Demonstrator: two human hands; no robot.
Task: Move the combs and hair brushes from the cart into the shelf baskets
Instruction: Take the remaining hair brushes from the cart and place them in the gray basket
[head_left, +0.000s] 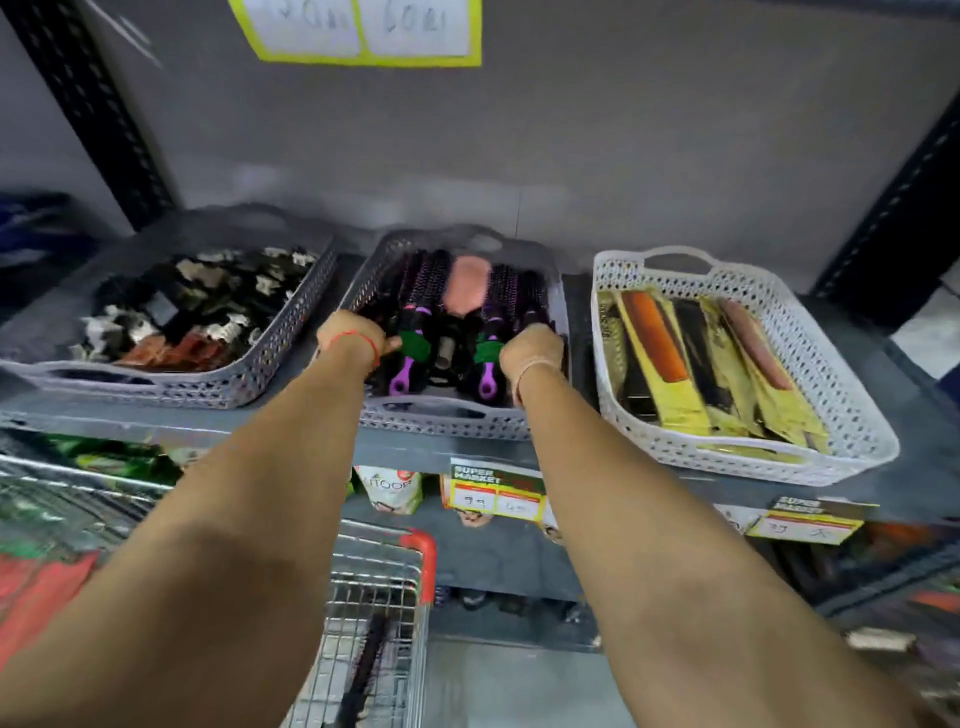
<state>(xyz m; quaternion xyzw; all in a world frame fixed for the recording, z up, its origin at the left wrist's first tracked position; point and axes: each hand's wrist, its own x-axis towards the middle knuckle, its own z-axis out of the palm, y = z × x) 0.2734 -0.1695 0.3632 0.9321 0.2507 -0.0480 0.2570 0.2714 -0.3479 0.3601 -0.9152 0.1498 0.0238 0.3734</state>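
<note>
Perforated matt plastic formed the grey baskets (291, 358) and the white basket (810, 338); combs (675, 364) lay in glossy gold wrappers, brushes (415, 312) had shiny plastic handles, and the cart (379, 587) was bright wire metal.

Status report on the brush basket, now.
Left hand and right hand both down in the middle basket among the hair brushes; grip unclear. One brush remains in the cart. Nothing in the way.

A grey shelf (322, 441) carries three baskets side by side. Two grey baskets (218, 384) (431, 421) sit left and middle; a white basket (857, 415) sits right.
</note>
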